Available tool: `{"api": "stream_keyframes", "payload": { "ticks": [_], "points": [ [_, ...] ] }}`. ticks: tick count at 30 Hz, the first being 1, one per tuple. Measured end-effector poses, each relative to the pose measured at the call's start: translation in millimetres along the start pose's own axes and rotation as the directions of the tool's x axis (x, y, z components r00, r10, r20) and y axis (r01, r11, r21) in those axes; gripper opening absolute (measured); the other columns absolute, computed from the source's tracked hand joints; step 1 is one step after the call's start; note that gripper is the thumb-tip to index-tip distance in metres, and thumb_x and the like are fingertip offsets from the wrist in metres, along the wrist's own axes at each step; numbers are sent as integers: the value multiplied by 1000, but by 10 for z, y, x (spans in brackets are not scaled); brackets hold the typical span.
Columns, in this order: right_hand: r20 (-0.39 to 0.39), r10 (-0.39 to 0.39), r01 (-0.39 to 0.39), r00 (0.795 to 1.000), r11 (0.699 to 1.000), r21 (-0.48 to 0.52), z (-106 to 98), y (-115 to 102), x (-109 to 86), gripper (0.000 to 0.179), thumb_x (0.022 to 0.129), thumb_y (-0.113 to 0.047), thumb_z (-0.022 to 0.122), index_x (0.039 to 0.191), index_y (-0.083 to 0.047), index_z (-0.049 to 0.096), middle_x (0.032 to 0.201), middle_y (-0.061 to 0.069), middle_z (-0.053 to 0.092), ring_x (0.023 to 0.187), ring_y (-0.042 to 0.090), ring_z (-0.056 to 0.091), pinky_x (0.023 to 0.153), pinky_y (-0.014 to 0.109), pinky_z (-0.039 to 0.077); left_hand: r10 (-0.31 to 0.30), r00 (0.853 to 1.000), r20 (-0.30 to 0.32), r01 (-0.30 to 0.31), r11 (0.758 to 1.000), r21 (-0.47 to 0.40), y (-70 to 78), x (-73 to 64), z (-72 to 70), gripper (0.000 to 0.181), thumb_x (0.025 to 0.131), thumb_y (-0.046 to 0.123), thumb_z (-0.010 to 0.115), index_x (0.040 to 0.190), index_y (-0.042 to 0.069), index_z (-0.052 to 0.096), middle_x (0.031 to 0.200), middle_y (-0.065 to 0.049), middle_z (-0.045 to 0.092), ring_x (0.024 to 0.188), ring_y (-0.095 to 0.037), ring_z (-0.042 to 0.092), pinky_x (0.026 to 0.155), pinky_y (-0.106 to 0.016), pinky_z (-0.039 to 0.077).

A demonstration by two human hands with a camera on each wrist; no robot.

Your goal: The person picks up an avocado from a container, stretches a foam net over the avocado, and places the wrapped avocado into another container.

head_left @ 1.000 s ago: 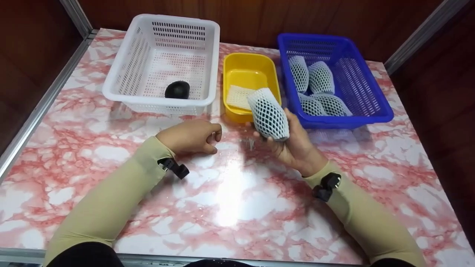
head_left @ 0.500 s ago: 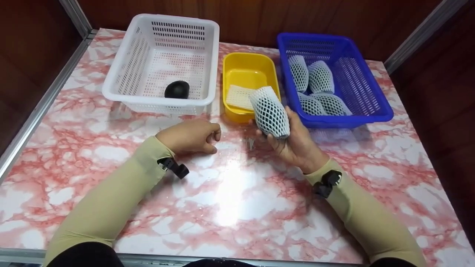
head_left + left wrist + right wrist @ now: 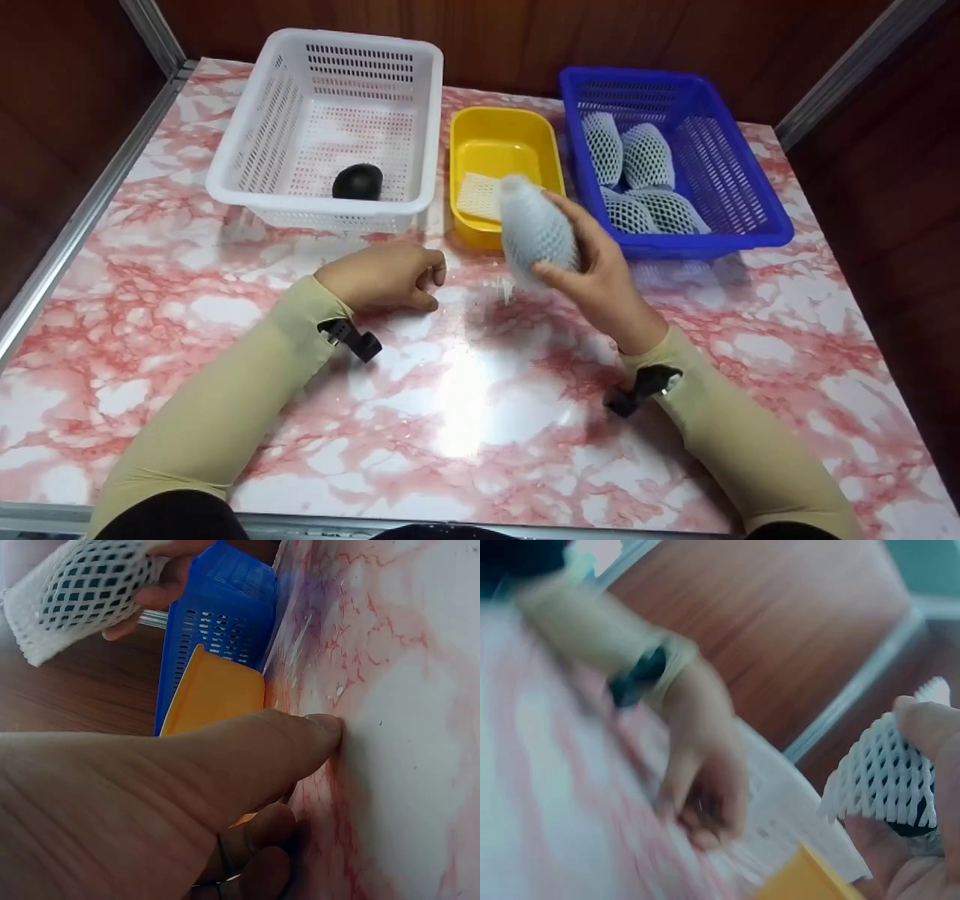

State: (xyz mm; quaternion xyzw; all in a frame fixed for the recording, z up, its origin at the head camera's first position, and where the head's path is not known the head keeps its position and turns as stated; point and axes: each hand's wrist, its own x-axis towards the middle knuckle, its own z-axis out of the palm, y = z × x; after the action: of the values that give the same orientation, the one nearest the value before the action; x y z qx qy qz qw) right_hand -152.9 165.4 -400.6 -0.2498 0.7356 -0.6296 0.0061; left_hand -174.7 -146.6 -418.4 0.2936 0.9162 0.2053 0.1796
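My right hand [image 3: 600, 281] grips an avocado in a white foam net sleeve [image 3: 534, 232], held above the table just in front of the yellow tub. It is blurred in the head view, but dark green shows through the mesh in the left wrist view, where the netted avocado [image 3: 94, 589] is at upper left. My left hand [image 3: 386, 276] rests on the table below the white basket, its fingers loosely curled around nothing. Its thumb [image 3: 300, 742] touches the tabletop in the left wrist view.
A white basket [image 3: 322, 204] at back left holds one bare dark avocado [image 3: 358, 182]. The yellow tub [image 3: 506, 112] in the middle holds flat foam nets [image 3: 477, 196]. Several netted avocados [image 3: 649, 157] lie in the blue basket [image 3: 705, 241] at back right.
My right hand has rolled over with the netted avocado, from palm up to its back facing up, thumb now in front. My left hand has stayed still.
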Motion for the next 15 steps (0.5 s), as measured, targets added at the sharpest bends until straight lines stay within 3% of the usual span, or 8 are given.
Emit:
{"api": "stream_keyframes", "payload": {
  "ticks": [1, 3, 6, 8, 11, 15],
  "points": [
    [20, -92, 94, 996, 984, -154, 7, -2, -11, 81, 89, 1, 86, 161, -6, 50, 161, 17, 57, 135, 33, 62, 109, 46, 60, 6, 1000, -4, -6, 1000, 0, -2, -4, 3, 27, 92, 23, 81, 113, 11, 70, 97, -5, 70, 90, -22, 61, 87, -39, 51],
    [101, -268, 286, 958, 875, -390, 25, -5, -35, 83, 82, 0, 93, 156, -5, 56, 157, 22, 58, 135, 36, 63, 109, 46, 61, 20, 1000, -10, -20, 1000, 4, -6, -9, 6, 27, 92, 23, 82, 113, 11, 70, 100, -6, 71, 92, -22, 62, 88, -40, 52],
    [267, -434, 507, 861, 681, -528, 62, 6, -57, 77, 81, -3, 95, 150, -10, 63, 152, 25, 59, 136, 41, 64, 110, 44, 61, 27, 1000, -15, -27, 1000, 14, -8, -5, 7, 28, 92, 23, 82, 113, 11, 70, 100, -6, 71, 92, -22, 62, 88, -41, 53],
    [355, -469, 586, 809, 594, -551, 85, 18, -72, 72, 83, -5, 94, 149, -18, 67, 153, 24, 58, 138, 40, 62, 112, 41, 59, 16, 1000, -14, -16, 1000, 17, -6, 1, 4, 28, 91, 24, 82, 113, 12, 69, 98, -5, 70, 90, -22, 62, 86, -40, 53],
    [444, -487, 657, 752, 506, -558, 106, 43, -86, 67, 87, -8, 92, 148, -25, 69, 152, 22, 59, 138, 39, 61, 117, 43, 56, -4, 1000, -12, 4, 1000, 25, -5, 15, 6, 27, 90, 25, 82, 112, 13, 70, 95, -3, 68, 87, -21, 60, 83, -39, 52],
    [506, -491, 702, 709, 424, -572, 102, 64, -95, 62, 92, -11, 89, 148, -30, 69, 152, 20, 60, 138, 37, 60, 117, 46, 55, -20, 1000, -12, 21, 999, 44, -5, 27, 8, 27, 90, 26, 80, 113, 14, 70, 95, -3, 67, 88, -22, 60, 83, -40, 51]
  ]
}}
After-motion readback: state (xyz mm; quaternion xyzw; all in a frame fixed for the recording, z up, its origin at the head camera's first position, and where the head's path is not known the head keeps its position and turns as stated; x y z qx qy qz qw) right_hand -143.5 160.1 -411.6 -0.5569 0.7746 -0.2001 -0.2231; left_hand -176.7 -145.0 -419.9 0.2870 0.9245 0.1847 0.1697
